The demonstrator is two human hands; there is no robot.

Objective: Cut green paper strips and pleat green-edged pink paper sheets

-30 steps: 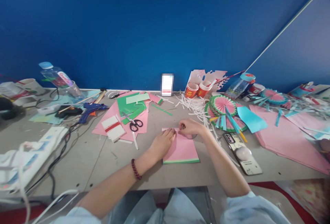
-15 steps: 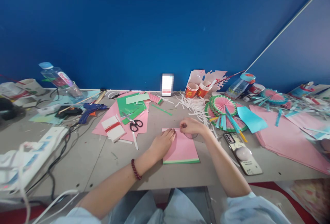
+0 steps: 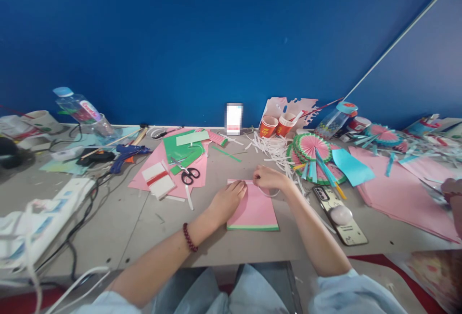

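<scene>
Left hand (image 3: 229, 199): laid nearly flat, fingers together, on the upper part of the pink sheet (image 3: 252, 212), with nothing in its grasp that I can see.
Right hand (image 3: 267, 177): fingers curled closed, pinching a thin pale strip (image 3: 270, 195) that loops by the sheet's right side.
Pink sheet: on the counter (image 3: 202, 255), right before the person.
Scissors (image 3: 190, 176): lying off to the left.
Phone (image 3: 352, 232): camera side up, beyond the right forearm (image 3: 312, 229).
</scene>
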